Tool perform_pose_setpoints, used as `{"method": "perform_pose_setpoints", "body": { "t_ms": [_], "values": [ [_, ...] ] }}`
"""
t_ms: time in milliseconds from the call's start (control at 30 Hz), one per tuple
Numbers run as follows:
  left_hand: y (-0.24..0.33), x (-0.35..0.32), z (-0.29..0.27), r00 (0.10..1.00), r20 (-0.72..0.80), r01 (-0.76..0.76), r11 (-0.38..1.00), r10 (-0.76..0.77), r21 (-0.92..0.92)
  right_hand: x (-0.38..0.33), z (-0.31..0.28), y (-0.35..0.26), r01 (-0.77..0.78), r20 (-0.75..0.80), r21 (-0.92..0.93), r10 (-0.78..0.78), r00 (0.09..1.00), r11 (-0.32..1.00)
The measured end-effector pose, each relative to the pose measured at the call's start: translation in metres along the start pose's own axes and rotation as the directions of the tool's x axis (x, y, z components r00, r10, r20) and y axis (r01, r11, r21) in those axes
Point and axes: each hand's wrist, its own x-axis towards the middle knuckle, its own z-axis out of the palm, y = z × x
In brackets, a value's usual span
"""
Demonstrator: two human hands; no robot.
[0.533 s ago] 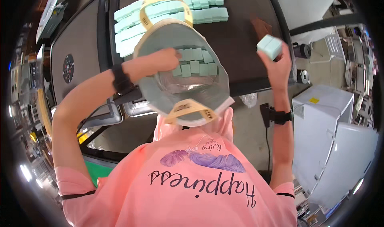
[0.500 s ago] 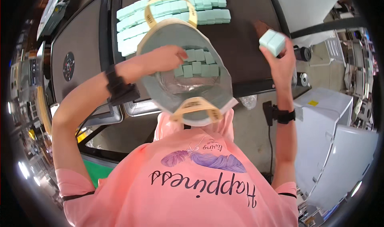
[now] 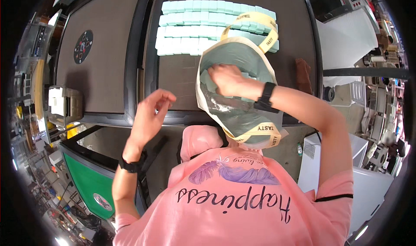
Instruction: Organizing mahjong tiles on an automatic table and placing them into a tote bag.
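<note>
A pale green tote bag [image 3: 247, 116] with cream handles hangs open in front of my chest, with several teal blocks inside. My right hand [image 3: 227, 79] reaches into its mouth, fingers curled down among the blocks; whether it grips one is hidden. My left hand [image 3: 149, 116] is raised to the left of the bag, empty, fingers loosely apart. Both wrists wear a black band. Rows of teal blocks [image 3: 195, 29] lie on the dark tabletop [image 3: 182, 87] beyond the bag.
A second dark tabletop [image 3: 104, 77] with a round emblem [image 3: 82, 46] lies to the left. A brown cloth [image 3: 303, 74] sits at the right table edge. White boxes [image 3: 359, 189] stand at the right, a green panel [image 3: 86, 181] lower left.
My right hand, which held a teal block out to the right, has moved into the bag. My left hand has come out of the bag and swung left, empty.
</note>
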Motion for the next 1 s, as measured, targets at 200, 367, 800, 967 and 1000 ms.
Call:
{"method": "perform_pose_setpoints", "body": {
  "t_ms": [200, 367, 800, 967, 1000],
  "values": [
    [-0.078, -0.043, 0.018, 0.974, -0.115, 0.177, 0.974, -0.194, -0.144, 0.008, 0.083, -0.013, 0.188, -0.193, -0.165, -0.218, 0.957, 0.968],
    [-0.092, -0.049, 0.022, 0.952, -0.122, 0.25, 0.943, -0.28, -0.219, 0.003, 0.1, -0.012, 0.149, -0.188, -0.356, -0.227, 0.956, 0.923],
    [-0.079, 0.05, 0.02, 0.996, -0.072, 0.041, 0.997, -0.046, -0.073, 0.01, 0.133, 0.009, 0.512, -0.23, -0.371, -0.611, 0.758, 0.775],
    [-0.085, 0.13, 0.046, 0.985, -0.095, -0.139, 0.988, 0.146, 0.073, 0.004, 0.114, 0.004, 0.499, -0.263, -0.377, -0.607, 0.75, 0.78],
    [-0.085, 0.146, 0.053, 0.983, -0.091, -0.154, 0.985, 0.161, 0.075, 0.002, 0.108, 0.005, 0.485, -0.311, -0.364, -0.594, 0.742, 0.796]
  ]
}}
